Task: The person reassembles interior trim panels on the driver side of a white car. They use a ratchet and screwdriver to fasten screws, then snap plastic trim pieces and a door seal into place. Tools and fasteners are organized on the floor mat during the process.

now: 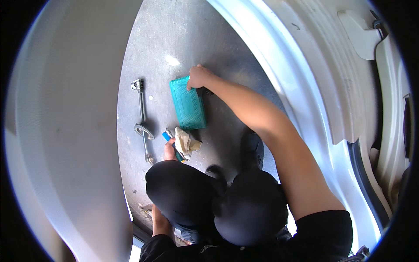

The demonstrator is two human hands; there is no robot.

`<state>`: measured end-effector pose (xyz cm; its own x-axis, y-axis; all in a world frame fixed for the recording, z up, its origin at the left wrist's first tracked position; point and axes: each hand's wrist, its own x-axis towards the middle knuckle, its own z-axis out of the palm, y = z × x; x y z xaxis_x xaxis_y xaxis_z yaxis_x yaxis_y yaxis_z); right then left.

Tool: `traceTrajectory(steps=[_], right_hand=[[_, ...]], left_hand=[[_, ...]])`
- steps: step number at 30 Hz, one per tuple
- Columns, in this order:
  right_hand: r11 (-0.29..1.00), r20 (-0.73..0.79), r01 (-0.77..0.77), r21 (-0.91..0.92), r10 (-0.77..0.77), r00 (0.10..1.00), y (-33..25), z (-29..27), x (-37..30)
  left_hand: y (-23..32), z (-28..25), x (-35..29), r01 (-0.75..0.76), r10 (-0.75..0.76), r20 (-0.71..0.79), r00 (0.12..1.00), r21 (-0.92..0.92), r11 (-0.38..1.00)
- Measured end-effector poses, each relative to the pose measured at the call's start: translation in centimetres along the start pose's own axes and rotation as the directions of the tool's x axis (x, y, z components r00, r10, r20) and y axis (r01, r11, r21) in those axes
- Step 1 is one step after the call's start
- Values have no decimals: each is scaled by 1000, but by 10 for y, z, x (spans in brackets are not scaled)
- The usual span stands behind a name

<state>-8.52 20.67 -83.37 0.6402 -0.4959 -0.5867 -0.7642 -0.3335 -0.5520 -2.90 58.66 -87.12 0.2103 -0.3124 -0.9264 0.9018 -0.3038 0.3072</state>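
Note:
My right hand (200,77) reaches far forward and is closed on the top right corner of a teal plastic case (188,105). The case lies on the concrete, its lid textured and apparently closed. Nearer to me, my left hand (170,150) is wrapped round a slim tool with a blue end (166,136); its kind is hard to make out. Against that tool, by the same hand, is a crumpled cream rag (185,143). My left knee hides part of the left forearm.
Left of the case, a long metal bar (142,107) with a socket-like head lies on the ground, a flat ring-shaped metal piece (144,131) across it. A pale panel (70,122) rises at left. A white vehicle body (301,74) curves along the right.

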Motion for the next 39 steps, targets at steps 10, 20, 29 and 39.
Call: traceTrajectory(steps=[10, 20, 29, 39], right_hand=[[979, 338, 59, 196, -124, 933, 13, -22, -29], [952, 536, 304, 45, -279, 797, -42, -20, -74], [910, 605, 370, 190, -405, 685, -2, 11, -56], [834, 515, 138, 533, -450, 730, -10, 5, -95]], left_hand=[[6, 6, -11, 67, -64, 41, 997, -79, 995], [61, 45, -63, -35, -95, 374, 922, 325, 945], [36, 8, -50, 95, -129, 230, 965, 153, 984], [49, -2, -64, 265, -257, 124, 959, -57, 963]])
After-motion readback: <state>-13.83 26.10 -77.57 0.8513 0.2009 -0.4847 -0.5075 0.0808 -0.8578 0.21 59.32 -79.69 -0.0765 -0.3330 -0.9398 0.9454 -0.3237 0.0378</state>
